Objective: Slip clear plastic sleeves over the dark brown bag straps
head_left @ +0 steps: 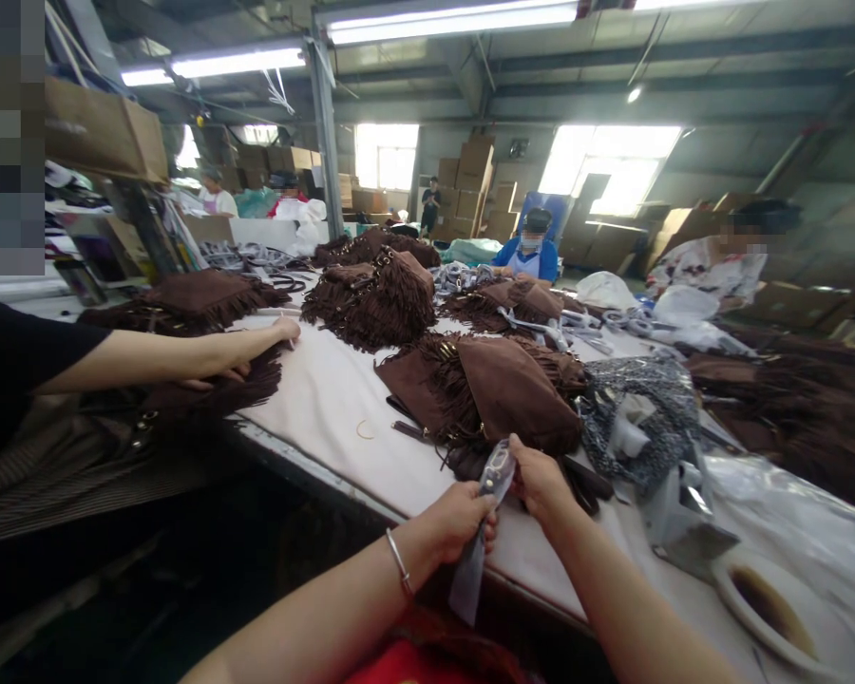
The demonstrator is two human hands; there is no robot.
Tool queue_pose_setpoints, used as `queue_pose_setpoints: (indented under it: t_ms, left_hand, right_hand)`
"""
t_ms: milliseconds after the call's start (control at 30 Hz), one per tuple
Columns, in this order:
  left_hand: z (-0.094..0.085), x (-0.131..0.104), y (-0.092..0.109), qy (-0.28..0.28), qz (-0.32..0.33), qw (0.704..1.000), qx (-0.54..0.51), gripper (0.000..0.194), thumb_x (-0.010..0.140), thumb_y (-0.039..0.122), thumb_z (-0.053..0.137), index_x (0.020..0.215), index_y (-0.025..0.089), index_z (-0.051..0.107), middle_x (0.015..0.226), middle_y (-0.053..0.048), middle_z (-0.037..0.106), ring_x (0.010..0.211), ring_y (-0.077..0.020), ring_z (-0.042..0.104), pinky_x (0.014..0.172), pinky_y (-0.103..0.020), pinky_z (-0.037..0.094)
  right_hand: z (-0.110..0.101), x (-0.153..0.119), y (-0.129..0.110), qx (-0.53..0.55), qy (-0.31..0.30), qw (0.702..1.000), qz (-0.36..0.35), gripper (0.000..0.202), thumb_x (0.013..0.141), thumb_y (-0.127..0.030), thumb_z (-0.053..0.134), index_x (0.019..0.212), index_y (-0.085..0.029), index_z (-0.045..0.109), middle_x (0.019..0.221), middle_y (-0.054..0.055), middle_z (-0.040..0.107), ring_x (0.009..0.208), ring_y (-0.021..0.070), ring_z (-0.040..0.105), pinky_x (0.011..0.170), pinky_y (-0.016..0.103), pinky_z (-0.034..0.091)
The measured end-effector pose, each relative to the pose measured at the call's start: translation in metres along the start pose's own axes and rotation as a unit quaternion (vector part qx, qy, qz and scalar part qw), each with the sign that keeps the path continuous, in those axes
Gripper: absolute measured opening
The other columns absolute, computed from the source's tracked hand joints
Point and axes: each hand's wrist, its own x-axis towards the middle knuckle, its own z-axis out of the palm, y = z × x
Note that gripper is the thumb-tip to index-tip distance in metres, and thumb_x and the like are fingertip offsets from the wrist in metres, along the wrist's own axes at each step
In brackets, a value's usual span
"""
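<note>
- Presently, we see the wrapped strap in the lower centre of the frame, held up between our two bare hands.
- About its look, we can say that it is flat and narrow, covered with a thin, greyish, half-clear plastic film which shines a little. Close to its upper end we notice a pale metal buckle, and below this a small round metal dot. The lower end hangs down in front of the table edge and looks wider and smooth.
- Our left hand is closed around the middle of the wrapped strap; on its wrist sits a silver-coloured bracelet.
- Our right hand grips the upper end, with the thumb at the edge of the film.
- Just beyond our hands, right of the centre, lies a brown bag with fringe and gold-coloured fittings, upon the white cloth.
- At the left of the frame, a co-worker's hand reaches over the cloth; whether it holds something, we cannot tell.
- At the lower right, we find a white dish with something brown inside.
</note>
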Motion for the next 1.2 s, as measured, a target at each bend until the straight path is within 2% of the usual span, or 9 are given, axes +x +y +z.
queue_pose_setpoints:
  t_ms: [133,367,467,600,733,867,967,1067,1200]
  left_hand:
    - [0.003,-0.002,0.003,0.014,-0.014,0.999,0.037,0.017,0.079,0.033,0.055,0.084,0.021,0.044,0.061,0.006,0.043,0.042,-0.0059,0.034,0.044,-0.022,0.03]
    - [0.006,0.0,0.005,0.007,-0.03,0.999,0.037,0.038,0.082,0.057,0.049,0.086,0.019,0.05,0.061,0.006,0.044,0.042,-0.0072,0.035,0.046,-0.024,0.034]
    - [0.008,0.005,0.008,0.014,-0.05,0.999,0.007,0.038,0.082,0.055,0.048,0.081,0.018,0.052,0.057,0.005,0.043,0.042,-0.0081,0.037,0.048,-0.026,0.039]
    - [0.013,0.014,0.015,0.036,-0.031,0.999,0.001,0.035,0.085,0.05,0.047,0.075,0.017,0.052,0.058,0.004,0.045,0.044,-0.0092,0.04,0.051,-0.03,0.044]
    - [0.018,0.019,0.024,0.054,-0.03,0.998,0.0,0.03,0.089,0.046,0.044,0.081,0.017,0.051,0.062,0.003,0.047,0.046,-0.009,0.043,0.052,-0.028,0.044]
    - [0.02,0.019,0.023,0.04,-0.025,0.998,0.033,0.031,0.089,0.048,0.044,0.082,0.018,0.048,0.056,0.007,0.039,0.039,-0.005,0.028,0.043,-0.02,0.026]
    - [0.021,0.017,0.016,0.075,0.012,0.995,0.068,0.03,0.091,0.048,0.04,0.084,0.02,0.047,0.054,0.009,0.035,0.037,-0.0058,0.026,0.041,-0.021,0.02]
    - [0.02,0.017,0.008,0.116,0.05,0.988,0.09,0.031,0.092,0.048,0.036,0.087,0.02,0.047,0.055,0.008,0.036,0.039,-0.0075,0.03,0.042,-0.022,0.022]
    - [0.015,0.019,0.005,0.138,0.075,0.981,0.114,0.035,0.087,0.053,0.047,0.086,0.018,0.052,0.055,0.005,0.043,0.046,-0.01,0.038,0.048,-0.024,0.029]
  right_hand:
    - [-0.003,-0.011,0.003,-0.035,-0.07,0.996,0.051,0.041,0.07,-0.055,0.07,0.073,-0.015,0.062,0.062,0.004,0.065,0.05,0.0148,0.059,0.045,0.025,0.044]
    - [0.002,-0.005,0.005,-0.018,-0.075,0.997,0.025,0.024,0.066,-0.031,0.073,0.061,-0.017,0.054,0.046,-0.005,0.051,0.041,0.0091,0.047,0.042,0.021,0.038]
    - [-0.001,-0.004,0.002,-0.031,-0.091,0.995,0.025,0.019,0.067,-0.028,0.071,0.062,-0.016,0.057,0.047,-0.003,0.054,0.04,0.0103,0.048,0.04,0.022,0.036]
    - [-0.004,-0.007,0.001,-0.046,-0.098,0.994,0.015,0.017,0.067,-0.027,0.07,0.062,-0.014,0.06,0.047,-0.001,0.056,0.04,0.0104,0.049,0.04,0.022,0.037]
    - [-0.004,-0.011,-0.002,-0.056,-0.087,0.995,-0.002,0.018,0.065,-0.027,0.072,0.061,-0.013,0.061,0.047,-0.002,0.056,0.041,0.0098,0.049,0.04,0.02,0.039]
    - [-0.004,-0.011,-0.003,-0.047,-0.06,0.997,-0.025,0.024,0.062,-0.031,0.077,0.059,-0.013,0.061,0.045,-0.002,0.054,0.04,0.0091,0.047,0.037,0.02,0.036]
    - [0.0,-0.007,0.002,-0.019,-0.02,0.999,-0.044,0.028,0.06,-0.034,0.078,0.058,-0.015,0.059,0.044,-0.003,0.053,0.039,0.009,0.046,0.036,0.02,0.034]
    - [0.008,-0.003,0.01,0.017,0.018,0.998,-0.049,0.031,0.06,-0.038,0.078,0.059,-0.017,0.056,0.045,-0.004,0.053,0.04,0.0098,0.046,0.036,0.022,0.035]
    - [0.014,-0.001,0.014,0.032,0.042,0.998,-0.042,0.033,0.061,-0.041,0.078,0.061,-0.018,0.056,0.048,-0.003,0.056,0.043,0.0117,0.05,0.039,0.024,0.04]
